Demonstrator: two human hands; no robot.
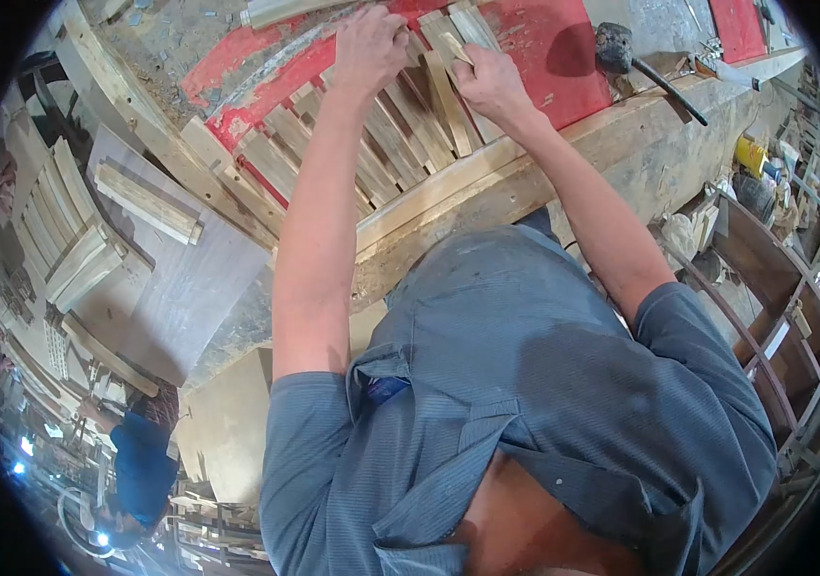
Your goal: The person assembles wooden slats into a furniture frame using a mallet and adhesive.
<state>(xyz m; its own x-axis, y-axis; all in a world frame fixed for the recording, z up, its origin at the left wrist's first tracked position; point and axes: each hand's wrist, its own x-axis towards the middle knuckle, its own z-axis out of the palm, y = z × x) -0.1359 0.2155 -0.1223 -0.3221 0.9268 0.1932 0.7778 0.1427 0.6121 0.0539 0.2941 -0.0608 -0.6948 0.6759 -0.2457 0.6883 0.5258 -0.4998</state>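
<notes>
Wood slats (412, 132) in a row along worktop's (636, 142) near edge. L hand (370, 50) part-curled over their far ends; can't tell if it grips any. R hand (494, 84) nearly closed, pinching wood strip (455, 46). Mallet (614, 50) to R, handle nr near edge.
</notes>
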